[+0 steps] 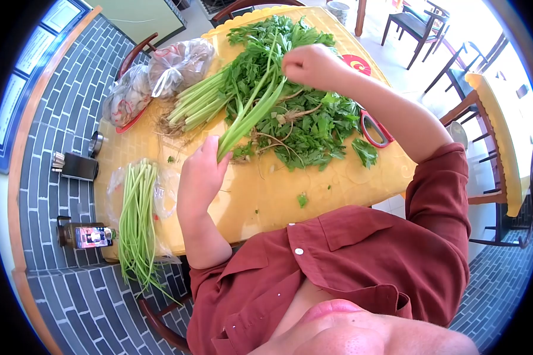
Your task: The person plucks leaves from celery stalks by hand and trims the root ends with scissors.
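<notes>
My left hand (202, 173) is closed around the lower end of a few green celery stalks (248, 118), which slant up and away over the table. At their leafy upper part, my right hand (311, 66) is curled closed beside the stems; what its fingers pinch is hidden. Behind the held stalks lies a bundle of celery (202, 100) with roots at its near end. A heap of torn celery leaves (313, 133) spreads below my right hand, with stringy roots (287, 115) on top.
Trimmed stalks (137, 207) lie on a plastic bag at the left, overhanging the table edge. Red-handled scissors (377, 131) rest at the right. Tied plastic bags (180, 64) stand at the back left. A phone (94, 237) leans near the brick wall.
</notes>
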Demonstrator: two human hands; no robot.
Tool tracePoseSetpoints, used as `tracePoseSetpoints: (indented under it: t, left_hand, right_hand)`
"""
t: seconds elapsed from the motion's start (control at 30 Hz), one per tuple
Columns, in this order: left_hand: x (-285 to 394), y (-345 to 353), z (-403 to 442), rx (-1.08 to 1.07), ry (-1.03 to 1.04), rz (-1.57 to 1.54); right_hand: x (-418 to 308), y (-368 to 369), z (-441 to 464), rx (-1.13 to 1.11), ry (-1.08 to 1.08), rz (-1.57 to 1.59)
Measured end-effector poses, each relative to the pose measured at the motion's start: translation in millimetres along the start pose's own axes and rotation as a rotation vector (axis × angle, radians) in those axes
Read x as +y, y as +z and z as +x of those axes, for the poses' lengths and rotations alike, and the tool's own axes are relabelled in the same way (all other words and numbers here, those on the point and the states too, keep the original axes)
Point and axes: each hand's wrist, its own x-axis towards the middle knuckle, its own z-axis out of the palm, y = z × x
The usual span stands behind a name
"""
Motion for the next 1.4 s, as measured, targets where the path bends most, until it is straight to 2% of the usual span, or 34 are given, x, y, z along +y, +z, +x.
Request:
tracePoseSetpoints:
  t: [0.03, 0.1, 0.2, 0.33, 0.43, 0.57, 0.7, 0.83, 0.97, 1.13, 1.23, 1.4]
  left_hand:
    - [-1, -1, 0, -0.011, -0.013, 0.018]
    - [-8, -2, -1, 0.025, -0.043, 0.001]
    - [-12, -6, 0, 0.064, -0.048, -0.023]
    - [-15, -5, 0, 0.125, -0.026, -0.034]
    - [-21, -6, 1, 0.116, -0.045, -0.069]
    - [-17, -7, 0, 0.122, -0.052, -0.112]
    - [-15, -8, 1, 0.083, -0.09, -0.122]
    - [-19, -9, 1, 0.062, -0.102, -0.131]
    - [-22, -9, 2, 0.045, -0.11, -0.081]
    - [-18, -8, 2, -0.007, -0.149, -0.092]
    - [-20, -7, 1, 0.03, -0.1, -0.108]
    - [-17, -5, 1, 0.028, -0.095, -0.122]
  right_hand:
    - [2, -5, 4, 0.059, 0.173, -0.037]
    - [31, -21, 7, 0.266, 0.07, -0.179]
    - [38, -43, -14, -0.024, -0.038, 0.045]
    - [44, -45, -35, -0.216, 0.027, -0.012]
    - [44, -40, -46, -0.298, -0.003, -0.036]
    - [39, -22, -40, 0.095, -0.214, -0.133]
    - [31, 10, -17, 0.268, -0.336, -0.338]
    - [36, 18, -4, 0.171, -0.357, -0.492]
    - [55, 5, 0, 0.084, -0.354, -0.283]
    - [49, -11, -12, 0.071, -0.351, -0.332]
    - [45, -4, -15, 0.184, -0.373, -0.404]
    - [39, -1, -11, 0.173, -0.243, -0.485]
